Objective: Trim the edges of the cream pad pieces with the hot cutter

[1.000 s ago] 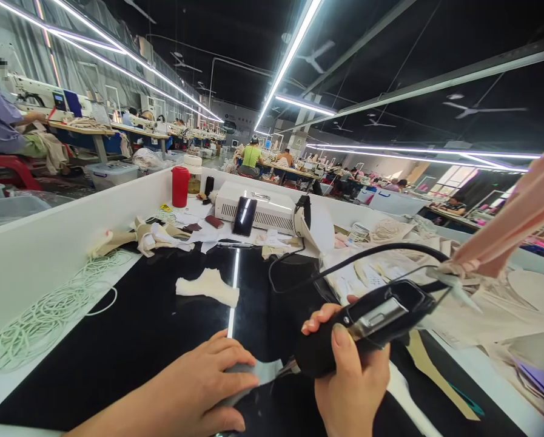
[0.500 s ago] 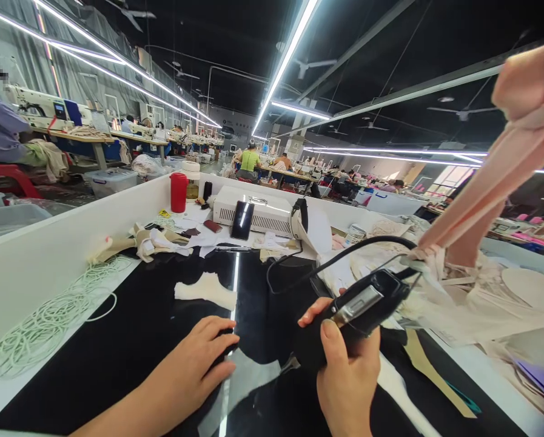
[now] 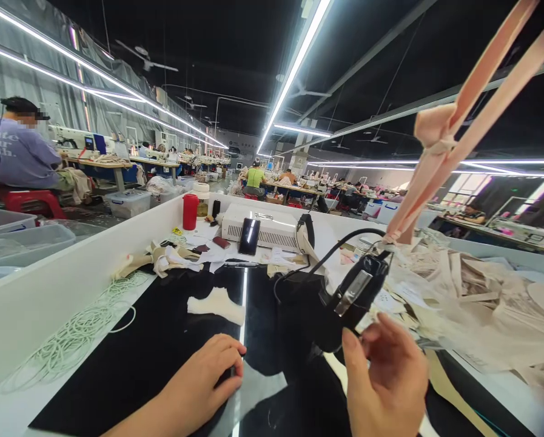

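Observation:
My left hand [image 3: 203, 379] lies flat, fingers stretched, on a piece of black fabric [image 3: 276, 340] on the dark glossy table top [image 3: 130, 358]. A grey reflective patch [image 3: 258, 388] shows beside its fingertips. My right hand [image 3: 390, 382] hovers open with fingers apart, just below and right of a black hand-held electric tool [image 3: 353, 297]. The tool hangs tilted from pink straps [image 3: 439, 158] that rise to the upper right, and its black cord [image 3: 335, 252] loops back across the table. I cannot tell whether my thumb still touches the tool's lower end.
A cream fabric piece [image 3: 217, 303] lies mid-table. White cord coils [image 3: 80, 328] sit left beside the white side wall [image 3: 48, 285]. At the back stand a white box machine [image 3: 262, 227], a phone [image 3: 248, 237] and a red cup [image 3: 190, 212]. Beige cut pieces [image 3: 463, 291] pile up right. People work at distant tables.
My right hand has let go of the black tool and opened; the tool swung upright, hanging from the pink straps. My left hand slid off the grey patch onto black fabric.

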A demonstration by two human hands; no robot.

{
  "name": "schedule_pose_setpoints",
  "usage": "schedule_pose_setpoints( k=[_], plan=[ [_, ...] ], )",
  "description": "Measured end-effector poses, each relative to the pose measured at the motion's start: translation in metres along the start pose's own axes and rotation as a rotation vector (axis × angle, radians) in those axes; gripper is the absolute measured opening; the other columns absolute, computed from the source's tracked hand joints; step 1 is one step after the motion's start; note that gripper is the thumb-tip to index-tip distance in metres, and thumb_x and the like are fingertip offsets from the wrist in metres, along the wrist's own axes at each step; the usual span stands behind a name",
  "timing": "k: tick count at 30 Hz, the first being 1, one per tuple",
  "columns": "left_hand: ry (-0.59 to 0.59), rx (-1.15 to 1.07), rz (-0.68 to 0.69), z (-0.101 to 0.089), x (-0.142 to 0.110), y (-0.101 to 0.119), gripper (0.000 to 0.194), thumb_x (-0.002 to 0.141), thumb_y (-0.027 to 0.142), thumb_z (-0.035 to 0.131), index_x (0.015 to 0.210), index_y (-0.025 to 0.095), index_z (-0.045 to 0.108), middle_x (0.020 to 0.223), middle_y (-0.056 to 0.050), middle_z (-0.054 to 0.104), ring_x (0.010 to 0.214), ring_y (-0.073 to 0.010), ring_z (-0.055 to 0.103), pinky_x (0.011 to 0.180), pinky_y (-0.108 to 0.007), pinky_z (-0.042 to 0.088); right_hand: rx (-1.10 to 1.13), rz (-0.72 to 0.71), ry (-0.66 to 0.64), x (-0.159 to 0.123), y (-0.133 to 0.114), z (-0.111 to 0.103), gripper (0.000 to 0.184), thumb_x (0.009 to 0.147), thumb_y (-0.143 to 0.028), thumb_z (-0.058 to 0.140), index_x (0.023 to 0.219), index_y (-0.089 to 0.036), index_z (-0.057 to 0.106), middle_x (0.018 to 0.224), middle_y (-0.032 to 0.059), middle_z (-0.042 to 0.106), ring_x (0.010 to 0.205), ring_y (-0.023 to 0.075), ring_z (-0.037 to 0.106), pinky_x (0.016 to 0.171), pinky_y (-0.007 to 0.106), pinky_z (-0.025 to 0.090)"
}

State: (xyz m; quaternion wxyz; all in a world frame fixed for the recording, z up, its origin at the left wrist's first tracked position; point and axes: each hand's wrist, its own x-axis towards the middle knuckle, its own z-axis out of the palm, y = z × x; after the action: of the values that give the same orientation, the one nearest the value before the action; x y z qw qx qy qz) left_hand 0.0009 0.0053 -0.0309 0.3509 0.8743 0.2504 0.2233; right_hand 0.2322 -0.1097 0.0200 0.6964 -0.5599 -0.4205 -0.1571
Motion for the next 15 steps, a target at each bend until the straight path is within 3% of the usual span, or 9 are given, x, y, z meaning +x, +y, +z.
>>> schedule_pose_setpoints(
  k=[1,3,4,6,10,13,15],
  plan=[
    [-0.008,-0.007,-0.006,-0.001,0.0,0.002,0.014,0.09,0.011,0.061,0.085,0.024,0.06,0.122,-0.001,0.069,0.125,-0.024,0.059,0.104,-0.035,0.047,-0.015,-0.101,-0.092,-0.005,0.002,0.0,0.027,0.098,-0.029,0.069,0.124,-0.031,0.061,0.094,-0.0028,0.058,0.076,0.0139,0.056,0.076,0.025,0.048],
    [-0.013,-0.017,-0.028,-0.002,0.001,0.005,0.015,0.088,0.009,0.063,0.088,0.024,0.061,0.124,-0.002,0.068,0.126,-0.0239,0.059,0.105,-0.035,0.046,-0.115,-0.289,-0.45,-0.017,0.008,0.002,0.016,0.103,-0.023,0.06,0.117,-0.03,0.063,0.099,-0.0008,0.067,0.085,0.0154,0.065,0.078,0.025,0.052],
    [-0.01,-0.021,-0.043,-0.003,0.001,0.007,0.017,0.086,0.008,0.063,0.091,0.024,0.061,0.126,-0.002,0.068,0.126,-0.0239,0.059,0.106,-0.035,0.046,-0.178,-0.355,-0.654,-0.023,0.013,0.005,0.019,0.103,-0.023,0.058,0.12,-0.03,0.063,0.104,0.0007,0.071,0.092,0.0171,0.068,0.082,0.026,0.054],
    [-0.004,-0.03,-0.079,-0.003,0.002,0.009,0.021,0.083,0.007,0.064,0.096,0.024,0.061,0.128,-0.002,0.066,0.126,-0.024,0.059,0.108,-0.036,0.045,-0.293,-0.398,-0.882,-0.036,0.027,0.011,0.031,0.101,-0.023,0.063,0.131,-0.03,0.06,0.117,0.0033,0.073,0.104,0.0215,0.071,0.091,0.032,0.057],
    [-0.008,-0.051,-0.13,-0.001,0.005,0.008,0.031,0.081,0.008,0.066,0.107,0.024,0.064,0.137,-0.004,0.064,0.131,-0.026,0.055,0.114,-0.039,0.04,-0.324,-0.391,-0.933,-0.057,0.058,0.025,0.033,0.081,-0.013,0.08,0.108,-0.027,0.069,0.109,0.0022,0.076,0.096,0.0242,0.074,0.084,0.032,0.061],
    [-0.007,-0.073,-0.133,0.0,0.006,0.006,0.035,0.079,0.011,0.071,0.111,0.024,0.068,0.141,-0.006,0.063,0.135,-0.0281,0.052,0.117,-0.039,0.037,-0.278,-0.4,-0.949,-0.062,0.075,0.032,0.023,0.08,-0.006,0.074,0.085,-0.027,0.066,0.093,-0.0027,0.076,0.084,0.0185,0.075,0.075,0.024,0.06],
    [-0.005,-0.098,-0.132,0.0,0.007,0.006,0.035,0.077,0.012,0.073,0.109,0.024,0.07,0.14,-0.006,0.064,0.134,-0.0288,0.053,0.116,-0.039,0.037,-0.244,-0.39,-0.936,-0.061,0.079,0.035,0.018,0.087,-0.011,0.069,0.08,-0.027,0.062,0.085,-0.0042,0.074,0.076,0.0159,0.073,0.071,0.022,0.057]
  ],
)
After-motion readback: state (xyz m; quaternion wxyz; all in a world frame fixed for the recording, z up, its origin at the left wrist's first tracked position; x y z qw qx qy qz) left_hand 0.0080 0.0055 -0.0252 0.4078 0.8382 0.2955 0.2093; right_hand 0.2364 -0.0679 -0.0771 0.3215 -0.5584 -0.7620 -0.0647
